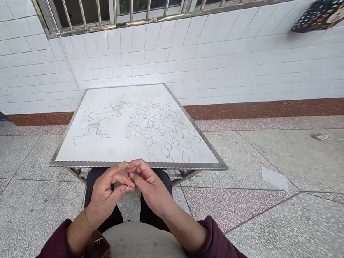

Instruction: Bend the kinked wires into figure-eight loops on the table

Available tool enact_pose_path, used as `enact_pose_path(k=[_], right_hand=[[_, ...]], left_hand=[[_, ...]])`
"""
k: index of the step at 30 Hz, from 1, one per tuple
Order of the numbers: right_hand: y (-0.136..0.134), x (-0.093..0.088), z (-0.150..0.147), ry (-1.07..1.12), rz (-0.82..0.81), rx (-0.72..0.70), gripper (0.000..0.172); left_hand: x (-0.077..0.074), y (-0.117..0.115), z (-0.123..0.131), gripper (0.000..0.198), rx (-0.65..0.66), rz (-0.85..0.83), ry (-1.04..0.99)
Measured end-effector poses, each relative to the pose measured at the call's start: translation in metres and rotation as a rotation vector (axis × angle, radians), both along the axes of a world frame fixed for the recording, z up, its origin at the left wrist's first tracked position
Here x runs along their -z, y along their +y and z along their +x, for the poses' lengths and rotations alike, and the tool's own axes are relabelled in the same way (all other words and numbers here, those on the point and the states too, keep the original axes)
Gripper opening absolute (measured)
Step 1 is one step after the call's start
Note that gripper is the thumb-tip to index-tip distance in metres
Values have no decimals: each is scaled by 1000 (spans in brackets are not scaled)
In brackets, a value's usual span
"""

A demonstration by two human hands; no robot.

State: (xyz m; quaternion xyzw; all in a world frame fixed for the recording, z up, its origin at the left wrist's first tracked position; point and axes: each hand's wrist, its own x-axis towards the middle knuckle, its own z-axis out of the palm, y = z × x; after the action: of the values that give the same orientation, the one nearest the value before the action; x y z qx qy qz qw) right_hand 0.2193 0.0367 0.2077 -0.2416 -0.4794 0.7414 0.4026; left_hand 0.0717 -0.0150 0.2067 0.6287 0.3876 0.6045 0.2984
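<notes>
Loops of thin dark strand (152,119) are laid beside tangled loose strands (94,127) on a white, grey-edged table (116,151) at the head view's centre. Below, bare left hand (105,192) and right hand (152,188) are joined at the fingertips; whether anything is pinched cannot be told.

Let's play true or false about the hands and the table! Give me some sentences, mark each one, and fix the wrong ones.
1. The left hand and right hand meet at the fingers. True.
2. The tabletop is black. False: it is white.
3. Thin loops are on the tabletop's right side. True.
4. The tangled strands are right of the loops. False: they are to the left.
5. The sleeves are yellow. False: they are dark purple.
</notes>
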Motion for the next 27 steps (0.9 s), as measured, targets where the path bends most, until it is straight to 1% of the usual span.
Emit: enact_pose_path(k=[4,6,10,12,16,18,20,23,27], right_hand=[[7,2,4,-189,275,34,11],[10,4,7,-267,408,81,10],[13,8,8,-390,725,191,17],[11,10,7,-418,816,248,20],[6,12,3,-450,866,381,19],[5,12,2,-458,870,419,17],[5,12,2,-443,871,414,16],[8,11,3,-398,862,386,14],[9,9,5,-374,868,384,18]], left_hand=[[3,-2,-2,53,53,-40,-37],[5,-2,-2,51,85,-50,-53],[8,-2,0,52,99,-63,-82],[10,-2,1,52,89,-66,-79],[12,-1,3,48,81,-60,-64],[14,-1,3,49,74,-46,-79],[16,0,4,51,66,-40,-109],[18,-2,4,52,63,-73,-146],[20,-5,7,50,55,-108,-184]])
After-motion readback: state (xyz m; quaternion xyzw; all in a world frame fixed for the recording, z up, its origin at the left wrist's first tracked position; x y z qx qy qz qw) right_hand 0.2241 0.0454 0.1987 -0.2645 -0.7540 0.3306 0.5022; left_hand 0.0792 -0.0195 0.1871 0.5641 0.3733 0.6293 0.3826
